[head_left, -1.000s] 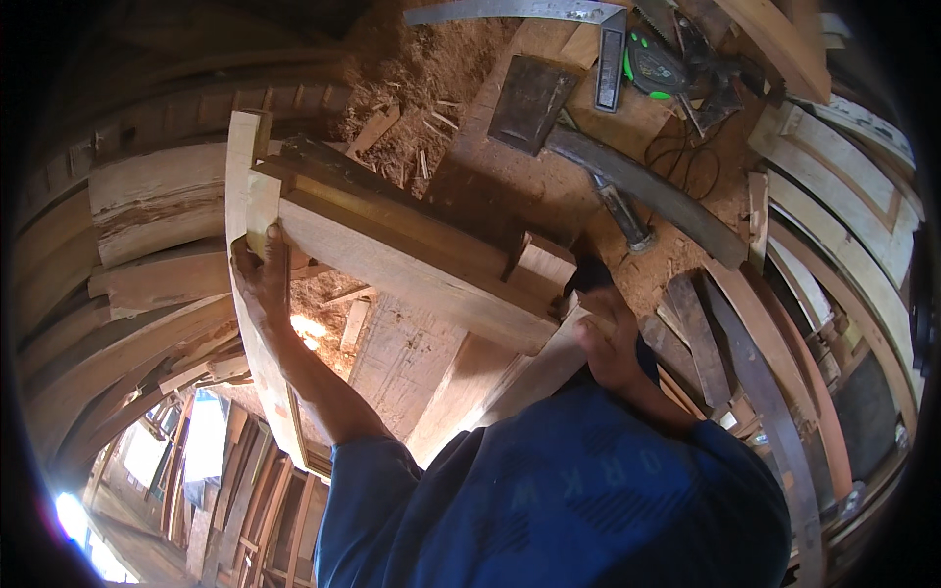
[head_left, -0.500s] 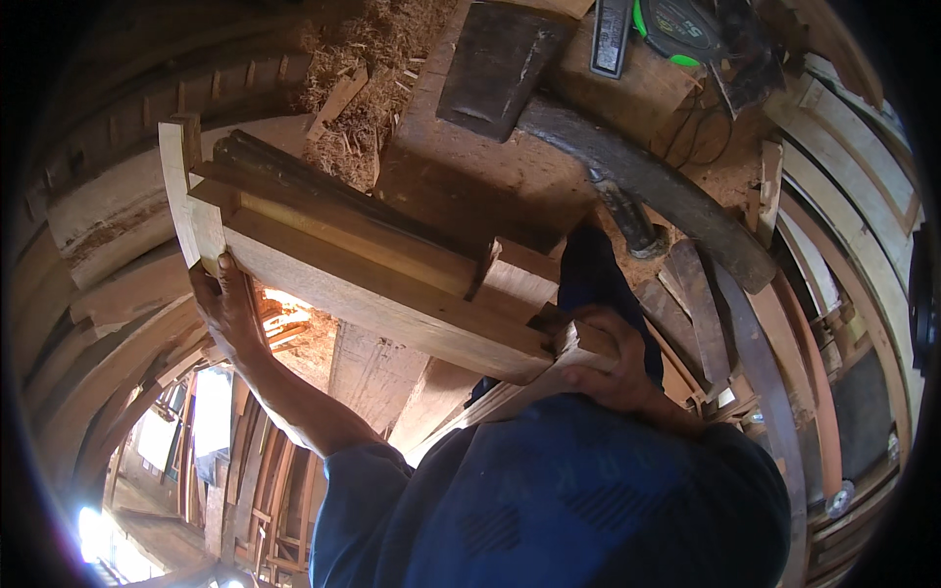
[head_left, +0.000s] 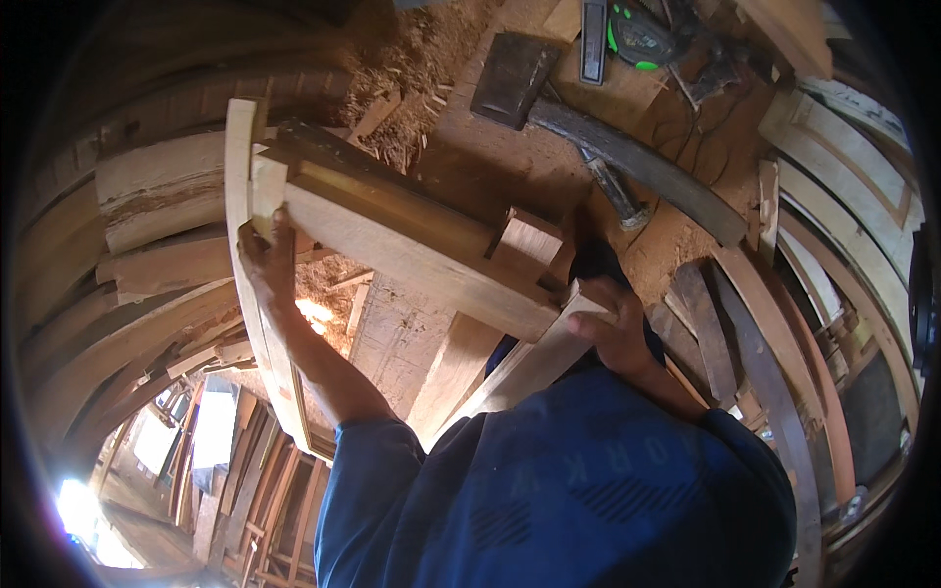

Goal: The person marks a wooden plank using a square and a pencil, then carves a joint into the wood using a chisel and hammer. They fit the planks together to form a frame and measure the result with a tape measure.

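Observation:
A pale wooden frame is in front of me: a thick crosspiece [head_left: 402, 240] with a long recess along its top joins two long members. My left hand [head_left: 270, 265] is closed round the left upright [head_left: 238, 181] where it meets the crosspiece, fingers on both sides. My right hand [head_left: 610, 323] wraps round the squared end of the right-hand piece [head_left: 524, 377], thumb on its near face; that piece runs back toward my body. A short wooden block [head_left: 529, 238] stands by the right joint, and whether it is fixed there I cannot tell.
Beyond the frame lie a dark block-headed mallet [head_left: 515, 83] with a curved dark handle, a short metal-ended tool [head_left: 616, 191] and a black and green tape measure [head_left: 639, 37]. Shavings [head_left: 407, 98] cover the far ground. Stacked boards [head_left: 162, 196] line the left, curved planks [head_left: 853, 216] the right.
The frame and both hands sit differently in view, the left end further right. The left upright's long lower part now shows beside my left forearm. Both hands keep hold.

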Demonstrator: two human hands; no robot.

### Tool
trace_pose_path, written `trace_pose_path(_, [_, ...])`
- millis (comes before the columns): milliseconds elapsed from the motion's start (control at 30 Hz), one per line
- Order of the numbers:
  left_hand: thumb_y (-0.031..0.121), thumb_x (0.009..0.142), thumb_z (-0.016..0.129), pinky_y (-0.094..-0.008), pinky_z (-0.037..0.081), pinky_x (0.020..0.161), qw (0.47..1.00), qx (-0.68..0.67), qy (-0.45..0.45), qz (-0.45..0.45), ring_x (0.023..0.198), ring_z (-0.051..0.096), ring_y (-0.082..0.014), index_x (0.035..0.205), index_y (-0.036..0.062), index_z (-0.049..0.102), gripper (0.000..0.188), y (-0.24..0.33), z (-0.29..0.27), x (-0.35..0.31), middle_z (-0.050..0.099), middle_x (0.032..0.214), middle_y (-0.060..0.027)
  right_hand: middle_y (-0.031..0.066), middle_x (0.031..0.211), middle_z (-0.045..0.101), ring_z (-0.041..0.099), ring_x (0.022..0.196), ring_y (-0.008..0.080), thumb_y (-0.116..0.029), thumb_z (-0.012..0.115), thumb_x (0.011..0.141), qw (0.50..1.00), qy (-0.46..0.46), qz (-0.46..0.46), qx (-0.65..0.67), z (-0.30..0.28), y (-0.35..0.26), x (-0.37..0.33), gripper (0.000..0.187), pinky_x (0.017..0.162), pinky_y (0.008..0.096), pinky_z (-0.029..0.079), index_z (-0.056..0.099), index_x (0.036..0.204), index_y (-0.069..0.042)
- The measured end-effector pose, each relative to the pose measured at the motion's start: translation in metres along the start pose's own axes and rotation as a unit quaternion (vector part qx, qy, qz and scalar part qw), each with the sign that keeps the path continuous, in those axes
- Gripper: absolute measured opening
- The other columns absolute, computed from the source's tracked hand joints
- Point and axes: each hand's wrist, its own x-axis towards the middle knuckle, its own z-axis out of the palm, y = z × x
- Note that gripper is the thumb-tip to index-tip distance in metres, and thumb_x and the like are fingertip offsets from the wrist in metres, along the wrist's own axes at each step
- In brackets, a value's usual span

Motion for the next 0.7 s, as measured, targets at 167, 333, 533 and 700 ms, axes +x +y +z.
trace_pose_path(167, [0.074,0.085,0.066,-0.0576,0.052,0.075,0.997,0.065,0.015,0.024,0.086,0.067,-0.0401,0.108,0.0009,0.064,0.076,-0.011,0.007,0.006,0.068,0.091,-0.0253,0.0082,0.104,0.071,0.064,0.095,0.0137,-0.016,0.08,0.082,0.999,0.021,-0.033,0.012,0.006,0.002,-0.003,0.042,0.086,0.0312,0.051,0.066,0.117,0.005])
trace_pose_path(333, [0.062,0.091,0.062,-0.0624,0.048,0.081,0.994,0.083,0.062,0.039,0.094,0.062,-0.0519,0.118,0.0075,0.064,0.061,-0.032,0.017,-0.002,0.065,0.101,-0.0325,0.0083,0.105,0.071,0.066,0.095,0.015,-0.014,0.078,0.085,0.994,0.027,-0.041,0.093,0.013,0.017,0.001,0.039,0.086,0.0304,0.052,0.067,0.119,0.003])
trace_pose_path(533, [0.04,0.097,0.054,-0.0585,0.05,0.09,0.997,0.051,0.033,0.043,0.104,0.062,-0.0517,0.117,0.01,0.066,0.038,-0.011,0.009,0.002,0.068,0.11,-0.0294,0.0088,0.109,0.071,0.068,0.096,0.0176,-0.011,0.076,0.088,0.991,0.011,-0.063,0.12,-0.001,0.038,0.007,0.036,0.087,0.0324,0.054,0.067,0.12,0.003])
trace_pose_path(700, [0.041,0.097,0.055,-0.0572,0.05,0.092,0.996,0.034,0.065,0.054,0.106,0.063,-0.0483,0.117,0.0092,0.066,0.039,-0.027,0.006,0.0,0.068,0.112,-0.0287,0.0081,0.11,0.071,0.069,0.097,0.0178,-0.01,0.075,0.089,0.991,-0.017,-0.065,0.115,0.006,0.023,0.003,0.035,0.087,0.0334,0.055,0.067,0.121,0.002])
